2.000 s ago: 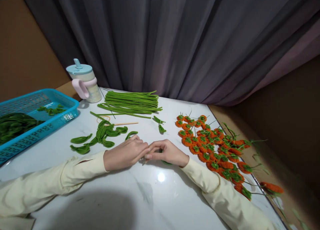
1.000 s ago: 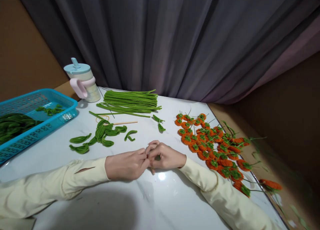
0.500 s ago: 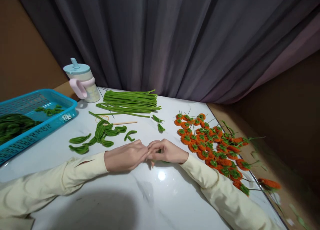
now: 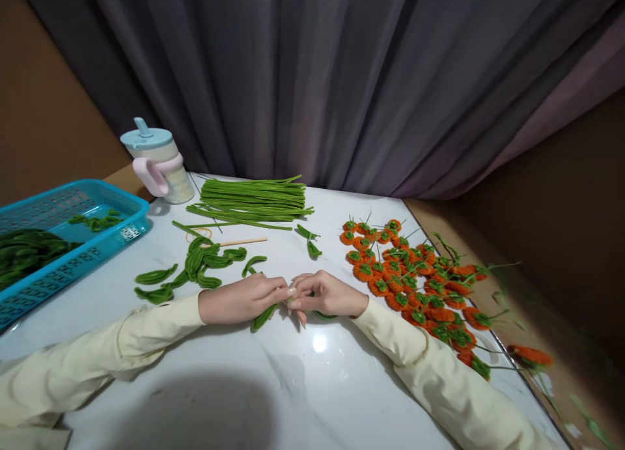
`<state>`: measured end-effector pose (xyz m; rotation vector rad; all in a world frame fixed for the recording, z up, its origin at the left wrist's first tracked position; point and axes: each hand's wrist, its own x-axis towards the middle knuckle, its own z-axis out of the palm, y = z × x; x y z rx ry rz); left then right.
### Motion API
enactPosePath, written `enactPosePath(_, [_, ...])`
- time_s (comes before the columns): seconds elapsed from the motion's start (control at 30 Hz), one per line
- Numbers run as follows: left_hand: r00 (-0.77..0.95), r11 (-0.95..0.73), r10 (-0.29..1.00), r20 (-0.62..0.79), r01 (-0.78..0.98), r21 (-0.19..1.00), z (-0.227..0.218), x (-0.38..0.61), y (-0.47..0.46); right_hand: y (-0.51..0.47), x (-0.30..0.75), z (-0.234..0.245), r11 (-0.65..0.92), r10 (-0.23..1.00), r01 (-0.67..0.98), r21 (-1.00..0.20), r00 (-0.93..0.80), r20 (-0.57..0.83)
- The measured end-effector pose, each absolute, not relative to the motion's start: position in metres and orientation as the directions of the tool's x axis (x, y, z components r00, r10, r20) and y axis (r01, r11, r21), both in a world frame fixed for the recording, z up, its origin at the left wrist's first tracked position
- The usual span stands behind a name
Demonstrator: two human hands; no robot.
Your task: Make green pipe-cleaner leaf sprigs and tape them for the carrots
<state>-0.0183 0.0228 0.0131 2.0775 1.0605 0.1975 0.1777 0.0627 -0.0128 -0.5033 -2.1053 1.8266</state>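
My left hand (image 4: 247,298) and my right hand (image 4: 328,294) meet above the table's middle, fingertips pinched together and touching. A green pipe-cleaner leaf (image 4: 264,318) sticks out below the left fingers. Another green leaf (image 4: 324,316) shows in part beneath the right palm. The spot where the fingertips join is mostly hidden. Left of the hands lies a loose heap of green pipe-cleaner leaves (image 4: 195,258), with small curved green pieces (image 4: 254,264) nearer to me. Two small leaf shapes (image 4: 314,249) lie just beyond the right hand.
Orange persimmon-like pipe-cleaner pieces (image 4: 395,284) with green tops and wire stems spread along the right edge. Straight green pipe cleaners (image 4: 254,196) lie at the back, near a thin wooden stick (image 4: 244,241). A blue basket (image 4: 122,215) and a lidded cup (image 4: 178,183) stand left.
My left fingers have turned and lifted slightly, and a green leaf now shows below them. My right hand stays nearly in place, fingers shifted a little. The view has moved slightly.
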Motion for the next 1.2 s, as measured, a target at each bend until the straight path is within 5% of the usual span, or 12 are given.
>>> enactPosePath(0.23, [0.754, -0.372, 0.634, -0.172, 0.492, 0.787, 0.015, -0.019, 0.027, 0.064, 0.180, -0.014, 0.186, 0.428, 0.093, -0.978, -0.904, -0.004])
enactPosePath(0.67, [0.803, -0.662, 0.595, 0.030, 0.469, 0.585, 0.012, -0.017, 0.018, 0.067, 0.179, -0.013, 0.262, 0.296, -0.007, -0.965, -0.951, 0.088])
enactPosePath(0.93, [0.772, -0.713, 0.602, 0.202, 0.406, 0.572, 0.005, -0.019, 0.019, 0.060, 0.176, -0.011, 0.131, 0.403, -0.022, -0.991, -0.912, 0.073])
enactPosePath(1.2, [0.781, -0.629, 0.615, 0.109, 0.402, 0.666, 0.005, -0.021, 0.021, 0.044, 0.170, -0.015, 0.166, 0.523, 0.047, -0.985, -0.851, 0.047])
